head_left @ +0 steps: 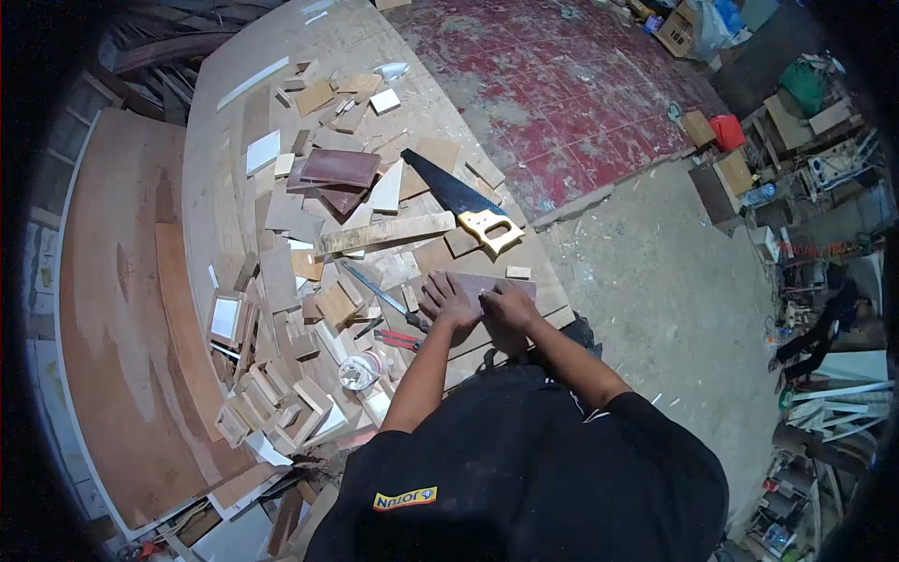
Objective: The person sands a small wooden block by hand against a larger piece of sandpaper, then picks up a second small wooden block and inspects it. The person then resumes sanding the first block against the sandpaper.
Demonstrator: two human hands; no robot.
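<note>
The saw (459, 197) lies on the tabletop (217, 159), its yellow handle toward the person and its dark blade running away to the left. The sheet (465, 281), brownish and flat, is on the nearer side of the saw, close to its handle.

The left hand (448, 300) is palm down on the sheet, fingers spread; its grip is released and simply pressing flat. The right hand (510, 304) is also at the sheet, nearer the person than the saw's handle, with fingers bent. A small pale spot shows by its fingertips, but I cannot tell whether its grip is clenched on anything.

A small block (518, 273) is just beyond the right hand, on the near side of the saw. The plank (384, 233) extends left from beside the saw's handle. Left of the saw's blade is a stack of reddish-brown boards (341, 167), with offcuts (335, 304) scattered around and farther left.

Nearer the person than the saw, and to its left, are a thin blade (375, 288) with a black handle, a red tool (398, 339) and a whitish container (359, 372). The red floor (562, 94) spreads beyond and right of the saw.
</note>
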